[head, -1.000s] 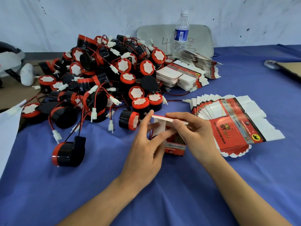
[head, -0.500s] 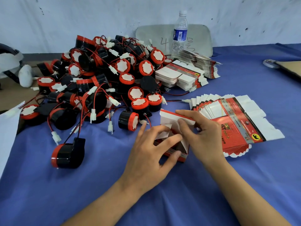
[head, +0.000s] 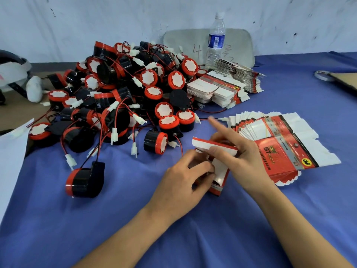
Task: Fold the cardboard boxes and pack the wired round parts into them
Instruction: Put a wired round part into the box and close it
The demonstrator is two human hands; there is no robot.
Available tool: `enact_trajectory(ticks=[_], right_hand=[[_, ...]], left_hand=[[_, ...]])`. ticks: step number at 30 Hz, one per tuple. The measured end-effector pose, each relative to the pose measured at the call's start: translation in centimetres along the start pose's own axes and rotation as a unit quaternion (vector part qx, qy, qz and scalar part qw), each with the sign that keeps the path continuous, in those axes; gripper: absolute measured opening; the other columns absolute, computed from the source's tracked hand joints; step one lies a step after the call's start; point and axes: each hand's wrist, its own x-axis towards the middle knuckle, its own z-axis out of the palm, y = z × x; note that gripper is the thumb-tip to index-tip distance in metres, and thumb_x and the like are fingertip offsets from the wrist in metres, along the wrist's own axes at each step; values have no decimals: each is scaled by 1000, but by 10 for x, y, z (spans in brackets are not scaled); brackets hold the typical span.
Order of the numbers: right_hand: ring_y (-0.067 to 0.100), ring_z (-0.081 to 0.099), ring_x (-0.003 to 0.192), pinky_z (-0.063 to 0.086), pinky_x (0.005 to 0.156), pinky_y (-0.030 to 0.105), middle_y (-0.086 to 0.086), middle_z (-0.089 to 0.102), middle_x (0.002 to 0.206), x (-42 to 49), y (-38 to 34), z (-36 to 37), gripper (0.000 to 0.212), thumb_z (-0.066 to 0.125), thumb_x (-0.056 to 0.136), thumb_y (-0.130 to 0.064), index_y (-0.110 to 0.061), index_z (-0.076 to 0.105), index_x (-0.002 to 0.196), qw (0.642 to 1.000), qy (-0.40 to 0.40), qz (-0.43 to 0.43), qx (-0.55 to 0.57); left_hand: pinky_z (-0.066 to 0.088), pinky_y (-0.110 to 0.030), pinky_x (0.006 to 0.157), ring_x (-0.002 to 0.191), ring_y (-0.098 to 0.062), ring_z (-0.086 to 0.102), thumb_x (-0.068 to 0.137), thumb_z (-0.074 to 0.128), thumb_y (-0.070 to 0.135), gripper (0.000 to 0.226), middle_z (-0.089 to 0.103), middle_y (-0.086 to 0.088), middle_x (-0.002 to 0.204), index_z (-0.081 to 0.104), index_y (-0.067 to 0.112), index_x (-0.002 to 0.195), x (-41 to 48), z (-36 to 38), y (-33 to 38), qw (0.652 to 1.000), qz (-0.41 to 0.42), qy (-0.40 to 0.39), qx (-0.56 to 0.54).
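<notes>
Right now both hands are on one small red and white box [head: 220,172], which stands on the blue cloth [head: 77,229] in front of the person, just to the right of the big pile of round parts [head: 119,97]. The left hand [head: 183,182] comes in from the lower left with its fingers curled, and it pinches the near side of the box. The right hand [head: 245,163] reaches over from the right. Its thumb lies on the top flap [head: 210,145], which sticks up and leans toward the pile, and its back fingers curl behind the box. Its pointing finger sticks out straight toward the pile and looks blurry. The box is open on top and shows its white inside. It is a tight spot. One round part [head: 155,142] lies on its side just past the left hand, and its red wire runs down close to the box. On the other side, the fan of flat boxes [head: 289,140] sits right beside the right hand, and I cannot tell if they touch. More flat boxes sit in stacks [head: 218,89] farther back, near a water bottle [head: 216,39]. A white sheet [head: 11,161] covers the far left edge. The widest stretch of plain blue cloth lies near the person, under and between the two arms.
</notes>
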Motion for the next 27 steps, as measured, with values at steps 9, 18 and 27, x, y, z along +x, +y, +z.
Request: enact_trajectory(ticks=[9,18,27], right_hand=[[4,55,119,42,97,17,-10,61,123,-2,2,5,33,50,94,-15,-30,62,121,993,-100,19,-65],[-6,43,130,37,110,28,-14,53,138,-5,10,7,40,59,94,-11,-30,58,129,975,-97,14,-199],[1,31,139,36,112,36,-21,46,142,-6,8,10,41,57,94,-26,-41,53,131,936,-142,13,-322]], left_hand=[[50,-32,90,108,-16,58,92,64,20,16,60,-1,116,70,13,105,1,-6,-23,998,57,-5,10],[31,-3,92,98,-1,55,78,78,15,26,59,7,99,58,22,94,1,-3,-29,992,-43,111,-42],[44,-15,82,93,-9,56,77,80,18,26,55,11,94,56,16,87,0,-3,-33,985,-93,122,-75]])
